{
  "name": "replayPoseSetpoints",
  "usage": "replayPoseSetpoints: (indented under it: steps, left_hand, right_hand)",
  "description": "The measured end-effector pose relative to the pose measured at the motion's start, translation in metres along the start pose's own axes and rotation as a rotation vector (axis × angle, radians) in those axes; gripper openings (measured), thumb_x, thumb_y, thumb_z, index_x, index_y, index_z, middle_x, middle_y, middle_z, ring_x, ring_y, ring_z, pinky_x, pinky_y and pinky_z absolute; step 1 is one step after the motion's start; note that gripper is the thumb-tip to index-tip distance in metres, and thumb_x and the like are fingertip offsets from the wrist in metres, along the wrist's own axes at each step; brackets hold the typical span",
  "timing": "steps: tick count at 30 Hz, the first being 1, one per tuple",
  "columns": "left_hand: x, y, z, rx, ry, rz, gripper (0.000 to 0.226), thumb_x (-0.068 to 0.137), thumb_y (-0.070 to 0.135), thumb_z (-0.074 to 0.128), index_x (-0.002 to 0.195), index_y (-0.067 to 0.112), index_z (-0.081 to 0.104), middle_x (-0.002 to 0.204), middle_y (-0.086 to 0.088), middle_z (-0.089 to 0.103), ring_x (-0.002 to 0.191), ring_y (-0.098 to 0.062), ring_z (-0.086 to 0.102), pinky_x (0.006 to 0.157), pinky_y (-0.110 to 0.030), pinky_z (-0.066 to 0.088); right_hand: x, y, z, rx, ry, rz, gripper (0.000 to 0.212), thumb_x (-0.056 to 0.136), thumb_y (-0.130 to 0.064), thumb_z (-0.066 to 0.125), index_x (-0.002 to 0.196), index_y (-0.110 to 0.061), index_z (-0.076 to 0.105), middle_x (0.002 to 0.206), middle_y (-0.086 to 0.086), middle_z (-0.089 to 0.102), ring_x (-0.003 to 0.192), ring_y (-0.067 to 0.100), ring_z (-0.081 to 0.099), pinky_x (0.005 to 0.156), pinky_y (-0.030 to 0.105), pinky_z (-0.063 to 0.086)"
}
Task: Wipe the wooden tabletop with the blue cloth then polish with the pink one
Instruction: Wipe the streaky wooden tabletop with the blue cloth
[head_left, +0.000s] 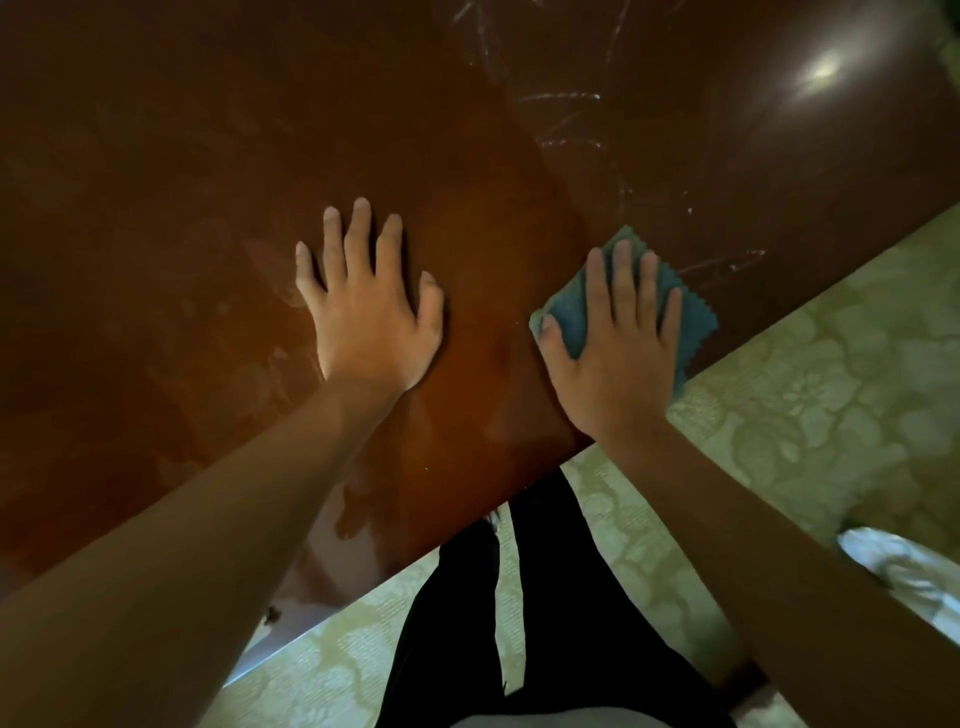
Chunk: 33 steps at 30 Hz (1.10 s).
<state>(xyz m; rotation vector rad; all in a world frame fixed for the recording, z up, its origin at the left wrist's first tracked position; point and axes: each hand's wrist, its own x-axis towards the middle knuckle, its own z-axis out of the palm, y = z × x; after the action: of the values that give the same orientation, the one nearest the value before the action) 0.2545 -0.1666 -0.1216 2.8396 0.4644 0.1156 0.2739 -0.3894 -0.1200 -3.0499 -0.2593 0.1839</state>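
The glossy brown wooden tabletop (218, 156) fills most of the head view. My right hand (618, 353) lies flat on a folded blue cloth (691, 317) with a zigzag edge, pressing it onto the wood close to the table's near edge. My left hand (369, 312) rests palm down on bare wood to the left, fingers spread, holding nothing. No pink cloth is in view.
White scratch-like streaks (561, 119) mark the wood at the upper right, beside a lamp's reflection (821, 70). The table's edge runs diagonally from lower left to right. Below it lie a pale patterned carpet (831, 395) and my dark-trousered legs (545, 597).
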Motion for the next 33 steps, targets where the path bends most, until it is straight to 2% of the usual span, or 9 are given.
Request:
replayPoseSetpoints:
  steps: [3, 8, 11, 15, 18, 22, 26, 29, 33]
  left_hand:
    - [0.000, 0.000, -0.001, 0.005, -0.009, -0.006, 0.062, 0.100, 0.050, 0.032, 0.151, 0.016, 0.038, 0.164, -0.011, 0.027, 0.154, -0.032, 0.013, 0.121, -0.059, 0.006]
    - [0.000, 0.000, -0.001, 0.022, -0.011, -0.004, 0.062, 0.100, 0.048, 0.034, 0.152, 0.015, 0.038, 0.164, -0.012, 0.027, 0.154, -0.033, 0.013, 0.121, -0.059, 0.008]
    - [0.000, 0.001, -0.001, 0.020, -0.002, -0.002, 0.061, 0.100, 0.048, 0.035, 0.151, 0.015, 0.038, 0.163, -0.012, 0.028, 0.153, -0.033, 0.014, 0.121, -0.058, 0.008]
    - [0.000, 0.000, 0.000, 0.002, 0.005, 0.001, 0.060, 0.100, 0.048, 0.035, 0.151, 0.016, 0.039, 0.163, -0.012, 0.028, 0.153, -0.033, 0.014, 0.121, -0.058, 0.007]
    - [0.001, 0.000, 0.001, -0.012, 0.018, -0.006, 0.060, 0.099, 0.048, 0.037, 0.150, 0.016, 0.040, 0.162, -0.012, 0.029, 0.153, -0.033, 0.015, 0.121, -0.058, 0.007]
    - [0.000, 0.000, 0.002, -0.013, 0.025, -0.016, 0.060, 0.099, 0.048, 0.038, 0.149, 0.016, 0.040, 0.162, -0.011, 0.031, 0.153, -0.033, 0.016, 0.121, -0.059, 0.008]
    - [0.000, 0.002, 0.001, -0.020, 0.016, -0.021, 0.059, 0.098, 0.048, 0.038, 0.148, 0.016, 0.041, 0.161, -0.011, 0.032, 0.153, -0.032, 0.017, 0.121, -0.058, 0.008]
    - [0.002, 0.004, -0.003, -0.050, 0.005, -0.041, 0.057, 0.097, 0.047, 0.040, 0.147, 0.018, 0.044, 0.161, -0.008, 0.033, 0.153, -0.031, 0.017, 0.120, -0.058, 0.008]
    - [0.011, 0.012, -0.007, -0.065, -0.050, 0.033, 0.057, 0.097, 0.048, 0.039, 0.147, 0.021, 0.044, 0.164, -0.004, 0.028, 0.154, -0.027, 0.012, 0.120, -0.058, 0.006]
  right_hand:
    - [-0.017, -0.027, 0.004, 0.003, -0.022, 0.018, 0.080, 0.101, -0.062, 0.019, 0.163, -0.012, 0.016, 0.170, 0.014, 0.013, 0.158, 0.035, 0.007, 0.126, 0.061, 0.006]
    - [-0.096, -0.097, 0.020, 0.090, -0.048, -0.322, 0.079, 0.099, -0.059, 0.038, 0.159, -0.009, 0.029, 0.169, 0.014, 0.021, 0.158, 0.033, 0.012, 0.127, 0.056, 0.004]
    - [-0.083, -0.081, 0.019, 0.080, -0.046, -0.411, 0.075, 0.100, -0.060, 0.039, 0.158, -0.014, 0.032, 0.168, 0.008, 0.024, 0.157, 0.029, 0.015, 0.128, 0.052, 0.001]
    - [-0.008, -0.020, 0.004, -0.008, -0.044, -0.248, 0.075, 0.102, -0.062, 0.025, 0.162, -0.016, 0.021, 0.170, 0.010, 0.019, 0.157, 0.032, 0.013, 0.126, 0.056, 0.008]
    - [0.027, 0.014, -0.007, -0.041, -0.049, -0.159, 0.077, 0.102, -0.062, 0.020, 0.163, -0.015, 0.019, 0.170, 0.011, 0.017, 0.158, 0.032, 0.010, 0.127, 0.056, 0.007]
    - [0.017, -0.002, -0.003, -0.023, -0.014, -0.081, 0.077, 0.102, -0.061, 0.022, 0.162, -0.013, 0.020, 0.170, 0.012, 0.017, 0.158, 0.034, 0.010, 0.126, 0.058, 0.007]
    - [-0.028, -0.042, 0.008, 0.015, -0.018, -0.246, 0.076, 0.101, -0.059, 0.033, 0.161, -0.013, 0.027, 0.168, 0.012, 0.023, 0.157, 0.033, 0.016, 0.126, 0.056, 0.008]
    - [-0.025, -0.030, 0.005, 0.030, -0.032, -0.333, 0.072, 0.101, -0.059, 0.035, 0.160, -0.018, 0.029, 0.168, 0.008, 0.027, 0.157, 0.029, 0.017, 0.127, 0.053, 0.006]
    - [0.033, 0.038, -0.012, -0.043, -0.070, -0.154, 0.077, 0.100, -0.063, 0.013, 0.163, -0.019, 0.015, 0.171, 0.009, 0.013, 0.158, 0.031, 0.007, 0.127, 0.054, 0.003]
